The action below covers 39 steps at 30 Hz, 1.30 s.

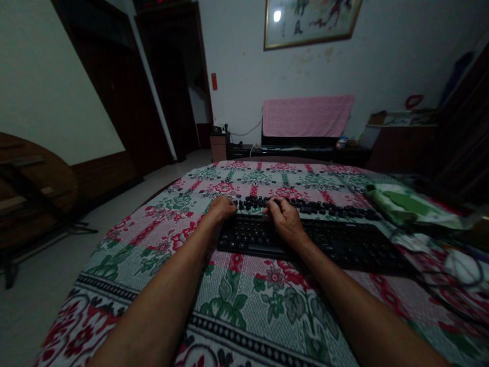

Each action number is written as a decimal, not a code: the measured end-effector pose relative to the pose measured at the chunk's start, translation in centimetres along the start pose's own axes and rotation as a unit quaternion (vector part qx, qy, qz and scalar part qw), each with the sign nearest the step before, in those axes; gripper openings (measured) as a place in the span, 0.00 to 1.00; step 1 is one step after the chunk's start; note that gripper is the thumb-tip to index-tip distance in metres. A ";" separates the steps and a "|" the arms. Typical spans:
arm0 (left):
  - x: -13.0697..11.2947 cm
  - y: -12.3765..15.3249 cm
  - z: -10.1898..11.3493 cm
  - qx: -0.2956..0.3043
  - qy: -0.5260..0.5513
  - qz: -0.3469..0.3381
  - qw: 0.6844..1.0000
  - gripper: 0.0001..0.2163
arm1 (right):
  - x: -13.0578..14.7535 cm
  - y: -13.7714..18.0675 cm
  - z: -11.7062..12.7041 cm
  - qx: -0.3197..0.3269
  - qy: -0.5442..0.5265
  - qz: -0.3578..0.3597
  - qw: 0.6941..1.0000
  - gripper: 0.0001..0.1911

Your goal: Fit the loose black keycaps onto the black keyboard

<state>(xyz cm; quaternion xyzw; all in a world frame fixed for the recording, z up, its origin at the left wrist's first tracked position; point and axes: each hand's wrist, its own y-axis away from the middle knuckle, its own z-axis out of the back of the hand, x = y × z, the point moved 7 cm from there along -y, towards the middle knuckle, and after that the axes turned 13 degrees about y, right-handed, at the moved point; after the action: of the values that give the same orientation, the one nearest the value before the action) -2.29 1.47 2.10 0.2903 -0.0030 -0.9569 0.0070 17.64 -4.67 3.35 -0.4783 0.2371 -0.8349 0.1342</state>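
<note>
1 keyboard (342, 244), probably 30+ loose keycaps (321, 208)

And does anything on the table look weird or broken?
Yes: small black pieces, probably keycaps, lie loose on the flowered tablecloth, just beyond the keyboard. That looks odd because keys normally sit on a keyboard. I can't tell whether anything is broken.

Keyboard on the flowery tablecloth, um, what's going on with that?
A person is working at the black keyboard with both bare hands. The left hand is at its far left corner, and the right hand reaches over its far edge. Just beyond lies a long row of small black pieces, apparently loose keycaps, on the floral tablecloth. Whether either hand is gripping a piece is too dark and small to tell.
</note>
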 end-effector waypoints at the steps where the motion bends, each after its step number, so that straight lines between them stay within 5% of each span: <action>1: 0.5 0.5 0.0 0.011 0.008 0.005 1.000 0.12 | -0.1 -0.1 0.1 0.000 -0.003 -0.003 1.000 0.16; 11: 1.3 2.9 -0.8 0.020 0.018 0.024 0.999 0.24 | -1.1 -0.2 -0.4 0.042 0.000 -0.010 0.999 0.16; 24: 1.3 3.3 1.3 -0.076 -0.007 -0.009 0.997 0.20 | 1.0 0.8 -2.0 0.094 -0.059 -0.007 0.994 0.15; 31: -1.2 3.9 -0.6 0.047 0.059 -0.152 0.986 0.18 | 1.6 1.3 -2.8 0.131 -0.018 0.040 0.990 0.14; 39: -1.2 3.5 -1.4 0.060 0.053 -0.193 0.978 0.17 | 3.3 1.5 -3.6 0.156 0.079 0.127 0.976 0.13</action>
<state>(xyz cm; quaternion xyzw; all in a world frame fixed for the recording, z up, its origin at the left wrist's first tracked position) -0.47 -2.02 1.59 0.3354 -0.0042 -0.9216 -0.1953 12.88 -6.44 3.47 -0.3502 0.1727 -0.8727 0.2932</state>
